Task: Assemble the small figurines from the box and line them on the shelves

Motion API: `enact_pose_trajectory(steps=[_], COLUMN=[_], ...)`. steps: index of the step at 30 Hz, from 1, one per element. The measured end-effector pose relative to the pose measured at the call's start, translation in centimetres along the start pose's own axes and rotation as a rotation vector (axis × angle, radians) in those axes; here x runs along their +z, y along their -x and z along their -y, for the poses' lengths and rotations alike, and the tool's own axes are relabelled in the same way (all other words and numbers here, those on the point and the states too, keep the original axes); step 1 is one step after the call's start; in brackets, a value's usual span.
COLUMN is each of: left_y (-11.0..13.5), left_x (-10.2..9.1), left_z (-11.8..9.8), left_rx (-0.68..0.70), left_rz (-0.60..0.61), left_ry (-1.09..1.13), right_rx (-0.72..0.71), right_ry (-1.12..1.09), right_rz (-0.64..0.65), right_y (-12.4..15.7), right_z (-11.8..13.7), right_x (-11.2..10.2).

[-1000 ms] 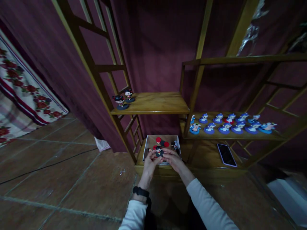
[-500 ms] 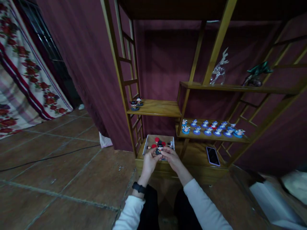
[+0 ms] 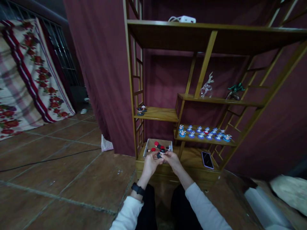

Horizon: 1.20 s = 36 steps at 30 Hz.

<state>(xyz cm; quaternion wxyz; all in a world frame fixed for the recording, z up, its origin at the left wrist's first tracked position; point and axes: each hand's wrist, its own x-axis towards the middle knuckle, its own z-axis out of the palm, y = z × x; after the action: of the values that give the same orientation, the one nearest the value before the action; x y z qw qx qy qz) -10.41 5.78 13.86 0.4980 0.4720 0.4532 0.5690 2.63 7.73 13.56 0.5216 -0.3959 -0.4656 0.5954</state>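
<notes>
Between my two hands is a small black-haired figurine [image 3: 162,152] with a dark base, tilted over to one side. My left hand [image 3: 151,164] grips it at the base, and my right hand [image 3: 173,160] pinches it near the head. Just behind my fingers stands an open white box [image 3: 146,147] with several small figurines inside, some with red parts such as this red one [image 3: 156,144]; my hands hide its front. Two similar black-haired figurines [image 3: 140,111] stand at the left end of the small shelf [image 3: 160,114] above the box.
Several blue-and-white figurines [image 3: 201,135] line the right shelf. Below them lies a phone [image 3: 207,160]. A clear deer ornament [image 3: 206,88] and a green ornament [image 3: 235,91] stand higher up. A white power strip [image 3: 187,19] rests on the top board. A black cable [image 3: 59,157] crosses the floor.
My view has tilted up, so the top board and power strip now show. In my hands the figurine has turned from nearly upright to tilted sideways.
</notes>
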Motion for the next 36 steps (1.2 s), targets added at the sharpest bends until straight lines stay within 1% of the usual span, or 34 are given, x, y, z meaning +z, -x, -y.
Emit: enact_pose_trajectory(steps=[4, 8, 11, 14, 18, 24, 29, 32, 34, 36], left_y=[-0.3, -1.1, -1.8, -2.4, -3.0, -3.7, -4.7, -5.8, -6.7, -7.6], left_x=[0.2, 0.9, 1.4, 1.7, 1.8, 2.1, 2.4, 2.5, 2.5, 2.6], left_z=[-0.5, -0.9, -1.3, -2.0, -2.9, -4.2, -5.6, -6.8, -7.9, -9.4], left_rx=[0.032, 0.076, 0.101, 0.119, 0.15, 0.217, 0.308, 0.348, 0.398, 0.446], left_rz=[0.038, 0.05, 0.035, -0.007, -0.033, -0.08, -0.023, -0.077, -0.102, -0.097], left_ry=[0.016, -0.018, -0.087, -0.186, -0.293, -0.364, -0.415, -0.458, -0.495, -0.504], right_rx=[-0.048, -0.072, -0.106, -0.145, -0.164, -0.155, -0.142, -0.126, -0.102, -0.083], right_ry=[-0.017, -0.017, -0.031, -0.029, -0.031, -0.08, -0.199, -0.202, -0.156, -0.093], right_rz=[0.013, 0.016, -0.036, -0.075, -0.035, 0.014, 0.039, 0.023, -0.02, -0.056], right_y=[-0.1, -0.3, -0.8, -1.4, -1.7, -1.1, -0.7, -0.6, -0.6, -0.4], right_z=[0.8, 1.7, 2.3, 2.8, 3.7, 5.3, 6.3, 5.7, 4.4, 2.3], right_x=[0.0, -0.4, -0.8, -0.9, -0.8, -0.4, -0.6, -1.4, -2.4, -3.5])
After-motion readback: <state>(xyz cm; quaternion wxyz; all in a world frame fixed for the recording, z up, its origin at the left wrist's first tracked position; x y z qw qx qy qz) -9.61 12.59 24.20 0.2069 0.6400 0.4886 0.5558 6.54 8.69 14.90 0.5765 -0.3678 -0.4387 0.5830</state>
